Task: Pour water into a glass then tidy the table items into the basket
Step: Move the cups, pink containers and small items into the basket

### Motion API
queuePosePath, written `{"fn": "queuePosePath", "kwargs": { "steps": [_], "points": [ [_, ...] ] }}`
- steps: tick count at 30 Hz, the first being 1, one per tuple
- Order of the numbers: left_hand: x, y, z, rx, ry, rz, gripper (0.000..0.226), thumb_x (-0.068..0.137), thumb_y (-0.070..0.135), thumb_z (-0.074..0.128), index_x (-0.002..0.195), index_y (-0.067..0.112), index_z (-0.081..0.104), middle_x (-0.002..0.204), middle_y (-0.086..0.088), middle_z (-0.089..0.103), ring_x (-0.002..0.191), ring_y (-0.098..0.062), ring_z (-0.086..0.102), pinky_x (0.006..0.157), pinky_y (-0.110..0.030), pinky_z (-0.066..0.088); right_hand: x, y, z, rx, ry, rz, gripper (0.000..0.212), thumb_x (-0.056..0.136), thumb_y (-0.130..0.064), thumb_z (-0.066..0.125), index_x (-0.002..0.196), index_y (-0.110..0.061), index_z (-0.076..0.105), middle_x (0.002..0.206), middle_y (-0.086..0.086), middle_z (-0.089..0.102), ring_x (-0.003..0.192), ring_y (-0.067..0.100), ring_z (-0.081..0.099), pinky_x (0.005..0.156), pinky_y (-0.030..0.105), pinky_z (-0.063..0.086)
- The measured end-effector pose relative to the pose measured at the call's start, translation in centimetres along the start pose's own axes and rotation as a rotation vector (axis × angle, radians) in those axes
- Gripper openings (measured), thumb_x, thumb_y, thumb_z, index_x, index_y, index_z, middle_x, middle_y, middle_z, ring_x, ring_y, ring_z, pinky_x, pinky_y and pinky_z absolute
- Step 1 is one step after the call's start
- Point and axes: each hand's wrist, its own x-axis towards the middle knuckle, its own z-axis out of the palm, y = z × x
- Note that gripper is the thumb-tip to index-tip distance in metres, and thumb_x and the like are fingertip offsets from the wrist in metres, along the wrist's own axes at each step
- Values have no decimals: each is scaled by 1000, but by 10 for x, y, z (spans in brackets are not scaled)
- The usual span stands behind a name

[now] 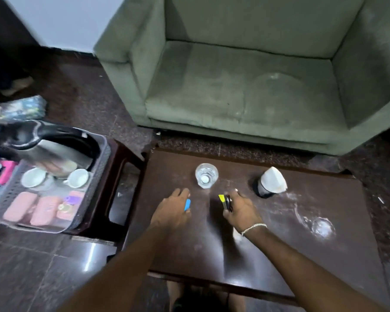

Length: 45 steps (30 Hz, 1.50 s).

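Looking down, you see a dark wooden worktop (pixel 189 244) with a green armchair (pixel 245 86) beyond it. A glass (pixel 206 175) with water stands near the far edge, just beyond your hands. To its right stands a dark jar (pixel 265 188) with a white covering. Your left hand (pixel 175 209) lies palm down on the worktop, its grip loosely curled over a small blue item (pixel 187 204). Your right hand (pixel 240 209) has its grip closed around a yellow-tipped item (pixel 223 199) and something dark; what they are is unclear. At left, a grey basket (pixel 95 176) sits on a stool, holding a kettle (pixel 45 145), two white cups (pixel 77 177) and pink packets (pixel 20 209).
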Motion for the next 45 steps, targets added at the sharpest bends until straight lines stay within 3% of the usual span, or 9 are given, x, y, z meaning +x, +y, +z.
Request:
{"fn": "queuePosePath", "kwargs": {
  "steps": [9,13,17,23,27,34,41,45],
  "points": [
    [-47,-125,-130,32,230,-145,31,92,33,63,118,17,56,119,-7,61,99,-39,65,79,-48,52,48,-180,21,44,-19,-230,51,77,-22,72,126,-21,57,112,5,60,106,31,61,84,37,48],
    [-89,-205,-168,84,250,-279,31,90,30,65,115,15,57,117,-10,64,97,-43,66,74,-47,53,52,-265,59,116,-82,-281,47,77,-25,71,123,-25,60,107,0,61,101,26,61,85,34,45],
    [-123,-273,-190,105,253,-401,35,87,28,71,120,17,62,119,-9,68,104,-37,68,76,-42,52,49,-333,102,175,-197,-347,48,75,-22,74,122,-20,63,106,9,65,99,30,63,86,35,50],
    [-146,-355,-205,131,228,-503,28,85,28,73,111,24,66,114,-2,72,98,-34,71,72,-39,55,46,-412,171,203,-336,-379,47,75,-19,76,120,-14,63,109,13,69,105,30,63,87,31,47],
    [-145,-386,-203,189,171,-511,29,84,29,74,112,26,66,116,1,71,101,-31,70,73,-38,56,45,-445,207,147,-381,-347,40,78,-18,74,113,-7,57,117,18,62,112,34,56,87,35,43],
    [-137,-408,-189,206,132,-493,24,89,33,70,110,24,64,114,-3,70,99,-33,70,72,-39,56,49,-477,244,44,-354,-274,38,90,-19,66,124,-7,54,130,18,51,115,40,58,95,38,46],
    [-134,-417,-188,220,116,-495,26,87,29,74,110,24,63,112,-4,72,97,-32,70,72,-39,57,49,-486,259,18,-322,-281,31,88,-14,64,118,-8,61,129,18,51,107,41,63,91,40,48],
    [-136,-420,-186,204,118,-512,28,89,31,73,115,25,64,112,-5,73,97,-31,70,70,-36,54,48,-478,258,33,-334,-320,37,85,-14,69,119,-7,57,123,19,57,113,39,56,91,40,45]
  ]
}}
